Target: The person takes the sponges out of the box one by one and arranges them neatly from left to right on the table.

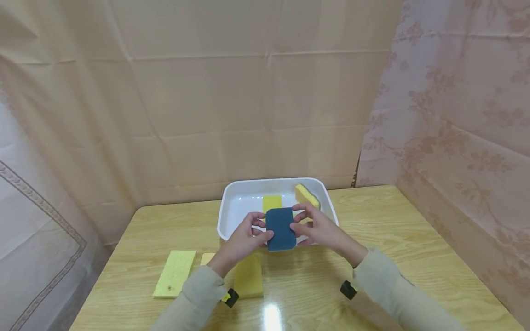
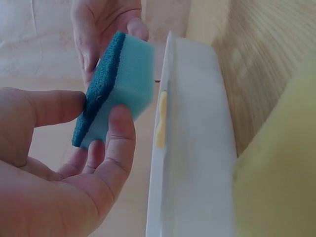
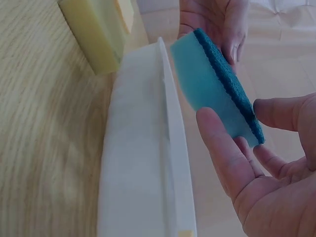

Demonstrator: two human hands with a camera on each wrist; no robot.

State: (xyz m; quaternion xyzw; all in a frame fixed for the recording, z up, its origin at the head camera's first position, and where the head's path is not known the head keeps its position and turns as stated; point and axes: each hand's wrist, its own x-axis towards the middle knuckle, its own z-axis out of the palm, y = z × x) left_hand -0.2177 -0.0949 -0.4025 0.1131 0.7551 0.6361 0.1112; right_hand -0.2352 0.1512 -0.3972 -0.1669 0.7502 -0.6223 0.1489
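A blue scouring sponge is held up between both hands over the near side of a white tray. Its dark scrub face shows in the head view, and the wrist views show a lighter foam layer beneath. My left hand pinches one edge between thumb and fingers. At the opposite edge, my right hand pinches it likewise, thumb on the dark face. Inside the tray, a yellow sponge lies partly hidden behind the blue one, and another yellow sponge leans at the right wall.
On the wooden table, a flat yellow sponge lies at the left. A thicker yellow sponge and a partly covered pale orange piece are near my left forearm. A beige curtain hangs behind the table.
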